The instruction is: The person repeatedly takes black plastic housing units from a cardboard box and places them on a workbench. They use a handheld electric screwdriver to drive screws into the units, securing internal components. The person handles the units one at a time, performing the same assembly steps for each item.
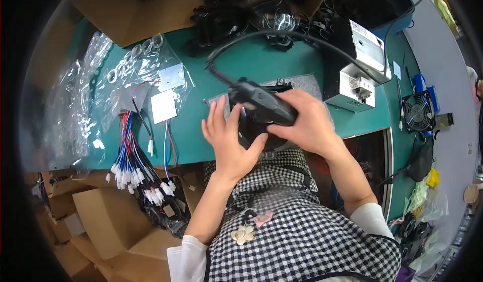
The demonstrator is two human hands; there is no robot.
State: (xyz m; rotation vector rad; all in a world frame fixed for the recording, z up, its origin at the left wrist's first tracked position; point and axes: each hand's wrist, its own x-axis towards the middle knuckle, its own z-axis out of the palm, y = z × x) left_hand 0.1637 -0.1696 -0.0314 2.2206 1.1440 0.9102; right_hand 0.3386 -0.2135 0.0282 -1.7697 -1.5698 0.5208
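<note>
My right hand (312,123) grips a black corded device (264,103) with a rounded, elongated body; its exact kind I cannot make out. A thick black cable (282,32) runs from its far left end in an arc to the right. Beneath the device is a dark, rounded black part (251,131), mostly hidden by it and by my hands. My left hand (229,143) is at the left side of this part, fingers stretched and spread, thumb and forefinger at its edge. Under both lies a grey felt mat (307,83) on the green table (201,65).
A white-and-black boxy machine (359,55) stands right of the mat. Clear plastic bags (133,63) and a white square plate (163,107) lie left, with wire bundles (128,153) hanging off the front edge. A cardboard box (115,10) with black parts is behind; a fan (418,112) is far right.
</note>
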